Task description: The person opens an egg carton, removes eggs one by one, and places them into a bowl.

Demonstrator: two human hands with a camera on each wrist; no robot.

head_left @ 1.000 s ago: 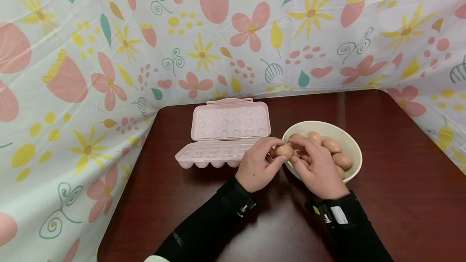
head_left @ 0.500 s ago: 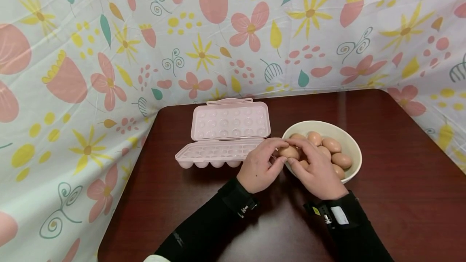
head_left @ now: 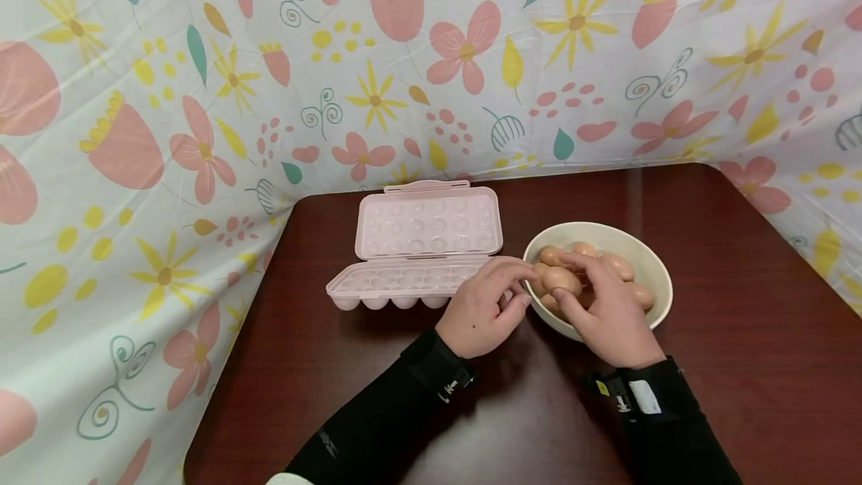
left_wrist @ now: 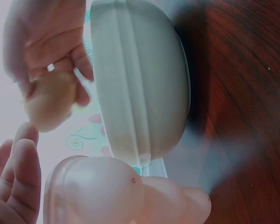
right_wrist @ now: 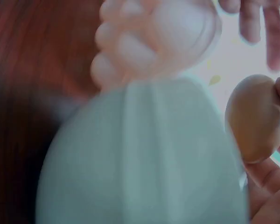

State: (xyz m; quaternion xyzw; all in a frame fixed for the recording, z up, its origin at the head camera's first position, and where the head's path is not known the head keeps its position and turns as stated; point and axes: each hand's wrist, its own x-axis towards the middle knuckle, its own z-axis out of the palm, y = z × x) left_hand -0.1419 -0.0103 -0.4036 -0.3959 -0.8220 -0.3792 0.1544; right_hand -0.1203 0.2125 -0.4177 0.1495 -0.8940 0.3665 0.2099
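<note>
My right hand [head_left: 613, 320] pinches a brown egg [head_left: 561, 282] between thumb and fingers over the left part of the cream bowl [head_left: 656, 275]. In the right wrist view this egg [right_wrist: 254, 119] is apart from the bowl's wall. My left hand [head_left: 481, 309] holds nothing, its fingers loosely bent between the bowl and the pink egg carton [head_left: 377, 287]. In the left wrist view, the left fingertips [left_wrist: 27, 158] are just below the held egg [left_wrist: 51, 102]. Several brown eggs [head_left: 616, 266] lie in the bowl, partly hidden by the right hand.
The carton's lid [head_left: 427, 223] stands raised behind its cupped base, whose right end the left hand covers. Both containers rest on a dark red-brown table [head_left: 741, 305]. A flower-print cloth [head_left: 417, 58] hangs behind and along the left side.
Both hands had fingers on the egg earlier. The left hand has let go and stays about in place, while the right hand has drawn the egg rightward over the bowl.
</note>
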